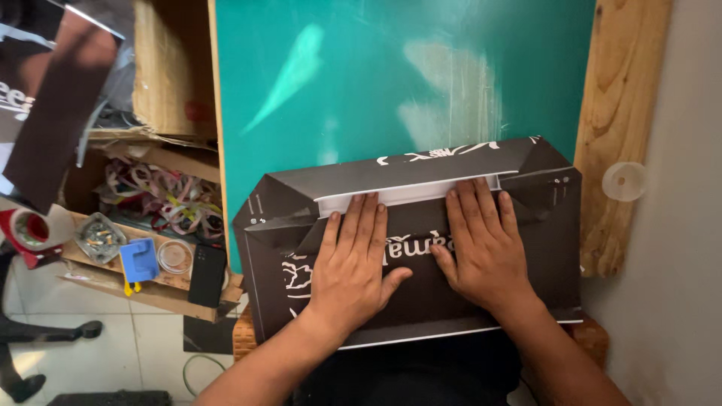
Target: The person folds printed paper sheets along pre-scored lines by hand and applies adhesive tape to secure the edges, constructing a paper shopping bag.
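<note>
A phone (206, 274) and tape roll (28, 229) sit in the box (150, 289) at left. On the green board (391, 75) lies the black sheet (421, 225) — left hand (352, 259) and right hand (485, 248) pressed flat, fingers spread, gripping nothing — apparently to crease its folded flap.

Left hand (350, 259): flat, fingers spread, pressing the black folded paper bag (421, 240) at lower centre.
Right hand (485, 248): flat beside it, fingertips at the white fold strip (406, 193).
Counter (391, 75): green top, upper centre.
Cardboard box (143, 248): left, holding a phone (207, 274).
</note>
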